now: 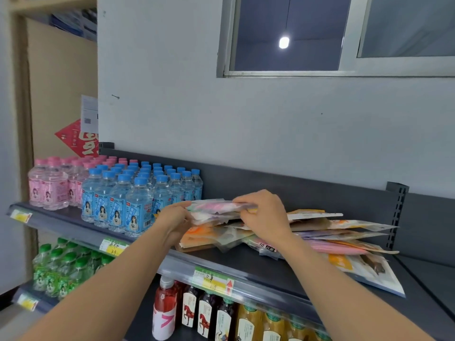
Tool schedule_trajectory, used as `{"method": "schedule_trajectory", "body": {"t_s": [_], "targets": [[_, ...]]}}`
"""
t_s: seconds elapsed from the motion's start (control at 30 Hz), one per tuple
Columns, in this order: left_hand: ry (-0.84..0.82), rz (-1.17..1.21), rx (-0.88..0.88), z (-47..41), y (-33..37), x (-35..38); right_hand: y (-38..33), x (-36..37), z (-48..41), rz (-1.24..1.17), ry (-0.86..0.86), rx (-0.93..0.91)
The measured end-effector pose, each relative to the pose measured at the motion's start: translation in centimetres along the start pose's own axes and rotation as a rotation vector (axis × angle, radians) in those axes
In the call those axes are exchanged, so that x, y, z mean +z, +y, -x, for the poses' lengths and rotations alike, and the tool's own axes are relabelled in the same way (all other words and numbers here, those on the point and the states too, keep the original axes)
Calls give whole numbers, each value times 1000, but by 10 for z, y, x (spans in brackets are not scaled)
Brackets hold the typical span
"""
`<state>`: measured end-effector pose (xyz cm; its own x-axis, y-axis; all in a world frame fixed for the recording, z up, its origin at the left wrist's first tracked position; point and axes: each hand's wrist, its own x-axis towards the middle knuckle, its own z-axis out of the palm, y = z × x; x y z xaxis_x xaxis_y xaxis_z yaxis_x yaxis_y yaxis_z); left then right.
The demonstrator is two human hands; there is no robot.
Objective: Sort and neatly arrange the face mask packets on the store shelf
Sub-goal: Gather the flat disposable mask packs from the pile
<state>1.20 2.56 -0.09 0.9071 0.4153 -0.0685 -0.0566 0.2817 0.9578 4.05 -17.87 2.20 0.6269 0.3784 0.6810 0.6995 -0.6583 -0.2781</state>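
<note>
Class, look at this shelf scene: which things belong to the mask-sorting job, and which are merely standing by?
Part of the job:
held packets, in the grip of the left hand and right hand
packet pile
top shelf

Standing by:
blue-capped bottles
pink-capped bottles
green-capped bottles
juice bottles

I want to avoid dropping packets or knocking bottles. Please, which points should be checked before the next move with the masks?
1. Both hands hold the lifted bundle: ok. The left hand takes its left end, the right hand its right side, around the lifted packets.
2. Firmness of each grip: cannot tell.
3. Bundle is one sort only: cannot tell; pink and white show.
4. Remaining pile is neat: not ok; the packets fan out at mixed angles.
5. Blue-capped bottles stand upright: ok, but they are close beside the left hand.
6. Free space on the shelf in front of the pile: ok.
</note>
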Motion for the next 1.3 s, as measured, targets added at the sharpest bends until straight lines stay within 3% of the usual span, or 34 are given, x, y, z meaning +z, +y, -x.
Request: {"method": "schedule_trajectory", "body": {"t_s": [0.2,0.33,0.43,0.5,0.6,0.7,0.97,1.1,1.3], "targets": [[-6,338,-125,4,-12,1,-2,9,7,-60,-361,23],[78,-13,-23,3,-15,18,1,5,15,-154,-561,65],[115,-63,111,8,-9,32,12,0,19,-250,-250,214],[87,12,155,12,-4,39,28,-8,23,-109,-37,334],[80,59,201,20,-5,48,62,-22,36,165,5,503],[83,126,200,21,-8,52,92,-27,50,348,-188,558],[107,273,156,16,-10,55,110,-38,57,333,-772,385],[164,330,182,13,-1,53,110,-34,58,439,-535,294],[248,274,286,23,14,57,104,-45,54,355,-166,289]]}}
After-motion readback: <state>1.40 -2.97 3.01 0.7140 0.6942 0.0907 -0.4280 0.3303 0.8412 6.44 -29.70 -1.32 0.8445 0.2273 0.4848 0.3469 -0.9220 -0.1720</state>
